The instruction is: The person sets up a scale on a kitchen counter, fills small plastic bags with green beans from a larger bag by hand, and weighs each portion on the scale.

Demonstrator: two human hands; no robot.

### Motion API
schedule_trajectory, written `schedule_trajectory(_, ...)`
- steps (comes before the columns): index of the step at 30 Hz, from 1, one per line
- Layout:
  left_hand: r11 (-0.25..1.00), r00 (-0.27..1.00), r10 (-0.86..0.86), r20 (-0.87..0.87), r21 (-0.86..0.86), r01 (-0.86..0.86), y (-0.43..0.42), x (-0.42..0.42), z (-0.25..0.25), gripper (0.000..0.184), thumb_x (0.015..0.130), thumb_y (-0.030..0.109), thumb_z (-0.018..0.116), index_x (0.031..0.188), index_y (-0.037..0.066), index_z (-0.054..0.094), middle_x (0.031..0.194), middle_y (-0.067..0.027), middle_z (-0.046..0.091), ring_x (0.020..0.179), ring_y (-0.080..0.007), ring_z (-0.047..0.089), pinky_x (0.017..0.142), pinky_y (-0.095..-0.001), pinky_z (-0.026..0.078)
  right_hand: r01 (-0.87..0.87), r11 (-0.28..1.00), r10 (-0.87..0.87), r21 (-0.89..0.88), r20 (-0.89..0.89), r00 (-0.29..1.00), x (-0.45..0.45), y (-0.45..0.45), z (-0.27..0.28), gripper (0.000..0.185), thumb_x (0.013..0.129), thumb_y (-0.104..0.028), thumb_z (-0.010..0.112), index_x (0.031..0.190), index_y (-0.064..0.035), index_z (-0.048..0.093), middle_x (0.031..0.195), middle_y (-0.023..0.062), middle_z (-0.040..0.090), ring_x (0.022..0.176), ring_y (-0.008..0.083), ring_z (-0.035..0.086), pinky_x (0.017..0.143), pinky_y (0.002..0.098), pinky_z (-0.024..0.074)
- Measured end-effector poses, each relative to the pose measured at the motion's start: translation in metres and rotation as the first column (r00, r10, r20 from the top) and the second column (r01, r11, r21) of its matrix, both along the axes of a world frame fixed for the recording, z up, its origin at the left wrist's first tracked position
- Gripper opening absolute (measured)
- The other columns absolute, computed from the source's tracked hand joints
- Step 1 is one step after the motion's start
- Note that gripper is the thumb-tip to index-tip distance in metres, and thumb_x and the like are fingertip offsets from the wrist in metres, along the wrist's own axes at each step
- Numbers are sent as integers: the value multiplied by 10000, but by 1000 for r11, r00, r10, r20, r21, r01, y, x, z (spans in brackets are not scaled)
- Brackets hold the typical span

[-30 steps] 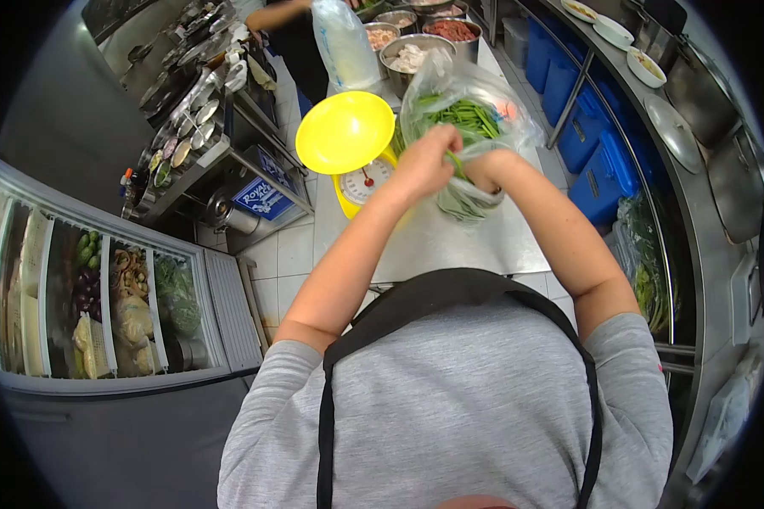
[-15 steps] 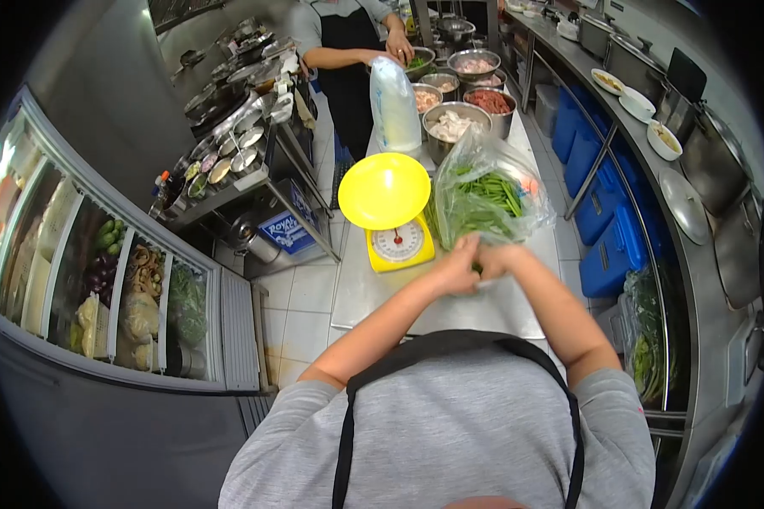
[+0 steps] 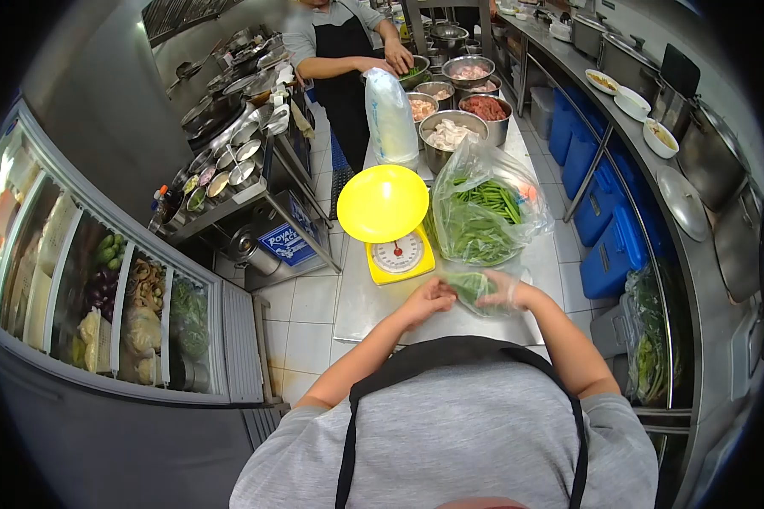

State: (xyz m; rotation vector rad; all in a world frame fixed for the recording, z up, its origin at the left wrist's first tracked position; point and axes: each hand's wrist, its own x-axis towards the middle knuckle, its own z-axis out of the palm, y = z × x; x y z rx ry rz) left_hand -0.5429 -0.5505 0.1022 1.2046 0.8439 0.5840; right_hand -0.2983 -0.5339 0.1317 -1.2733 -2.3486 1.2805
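Observation:
A small clear plastic bag (image 3: 471,307) with green leafy vegetables (image 3: 467,287) is between my hands, low over the near part of the table. My left hand (image 3: 431,300) has its fingers curled at the bag's left edge. Clear plastic overlaps my right hand (image 3: 499,293), whose fingers close around the greens from the right side. Just beyond stands a large open plastic bag (image 3: 530,222) filled with long green beans (image 3: 492,200) and leafy greens (image 3: 484,244). To its left is a yellow dial scale (image 3: 401,261) with a bare yellow pan (image 3: 384,204).
A roll of plastic bags (image 3: 390,119) stands behind the scale on the steel table (image 3: 361,310). Metal bowls of meat, including a pot of pale pieces (image 3: 437,153), crowd the far end. Across the table, a co-worker (image 3: 344,76) handles greens in a bowl. A glass-front fridge (image 3: 229,339) stands left.
My hands have come nearer my body and moved apart, with the small bag of greens now showing between them. The large bag stands more open, away from my hands.

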Motion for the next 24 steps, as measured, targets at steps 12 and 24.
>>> schedule_trajectory(12, 932, 939, 345, -15, 129, -340, -5, 53, 2, 218, 861, 57, 502, 1073, 8, 506, 889, -89, 605, 698, -139, 604, 524, -228, 496, 256, 670, -589, -697, -288, 756, -31, -4, 17, 764, 739, -359, 709, 1328, -46, 335, 1226, 134, 479, 1059, 251, 507, 872, 391, 446)
schedule_trajectory(24, 999, 978, -35, -207, -43, 27, -29, 52, -3, 209, 912, 179, 467, 1048, 20, 465, 701, -72, 546, 608, -143, 571, 493, -260, 506, 391, 492, -850, -778, -332, 409, -48, -25, 10, 538, 853, -305, 593, 1297, -86, 384, 1179, 126, 513, 951, 249, 548, 786, 403, 471)
